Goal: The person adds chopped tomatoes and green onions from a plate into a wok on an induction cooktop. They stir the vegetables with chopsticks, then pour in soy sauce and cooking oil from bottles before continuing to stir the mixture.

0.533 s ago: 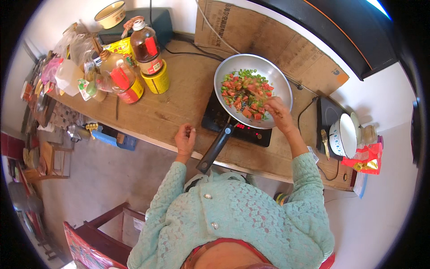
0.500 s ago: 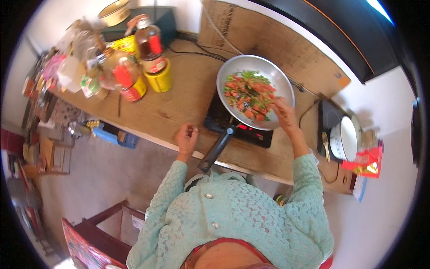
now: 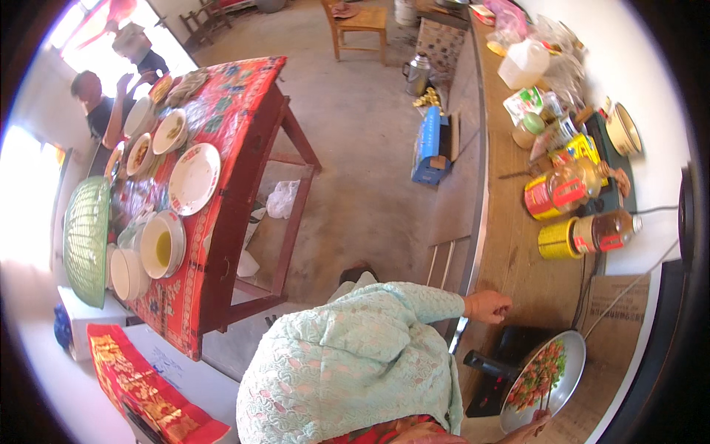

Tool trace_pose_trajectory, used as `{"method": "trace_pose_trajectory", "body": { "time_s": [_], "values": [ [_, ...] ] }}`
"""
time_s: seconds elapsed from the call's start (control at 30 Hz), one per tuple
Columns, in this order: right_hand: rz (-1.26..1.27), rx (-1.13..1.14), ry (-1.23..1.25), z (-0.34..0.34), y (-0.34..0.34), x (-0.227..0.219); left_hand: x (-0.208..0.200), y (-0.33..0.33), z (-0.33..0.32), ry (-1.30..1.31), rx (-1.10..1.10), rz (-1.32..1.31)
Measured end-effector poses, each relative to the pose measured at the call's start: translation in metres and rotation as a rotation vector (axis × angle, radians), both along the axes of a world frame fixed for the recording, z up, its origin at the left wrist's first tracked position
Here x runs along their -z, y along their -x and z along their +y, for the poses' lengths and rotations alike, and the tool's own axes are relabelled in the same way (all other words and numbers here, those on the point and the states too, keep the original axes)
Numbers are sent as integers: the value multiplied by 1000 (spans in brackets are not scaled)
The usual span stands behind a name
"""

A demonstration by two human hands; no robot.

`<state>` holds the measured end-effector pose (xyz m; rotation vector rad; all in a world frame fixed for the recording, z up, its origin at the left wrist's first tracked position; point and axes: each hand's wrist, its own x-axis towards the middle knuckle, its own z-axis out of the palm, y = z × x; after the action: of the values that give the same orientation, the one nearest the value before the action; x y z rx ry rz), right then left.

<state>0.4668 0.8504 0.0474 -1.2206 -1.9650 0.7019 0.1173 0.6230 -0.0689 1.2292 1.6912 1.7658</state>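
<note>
Gripping chopsticks (image 3: pixel 547 397), likely for distance from heat, the right hand (image 3: pixel 534 428) tends diced vegetables (image 3: pixel 538 376) in the frying pan (image 3: pixel 574 358) on the induction cooker (image 3: pixel 485 397), the left hand (image 3: pixel 489 306) loosely fisted, apparently empty, by the table (image 3: pixel 529 288).

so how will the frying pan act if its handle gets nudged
The frying pan would probably turn as one stiff piece, since its handle looks rigid. It may feel front-heavy, with the chopped food all in the round end. Loose bits might spill if tipped.

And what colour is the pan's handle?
The handle is black; the head view shows it best.
</note>
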Motion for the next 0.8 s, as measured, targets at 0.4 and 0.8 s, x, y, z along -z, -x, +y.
{"method": "trace_pose_trajectory", "body": {
  "time_s": [0.4,0.8],
  "values": [
    [28,-115,57,-48,108,-29,16,10,9,-48,-4,3],
    [90,29,85,-40,47,-33,23,-2,13,41,3,33]
  ]
}}
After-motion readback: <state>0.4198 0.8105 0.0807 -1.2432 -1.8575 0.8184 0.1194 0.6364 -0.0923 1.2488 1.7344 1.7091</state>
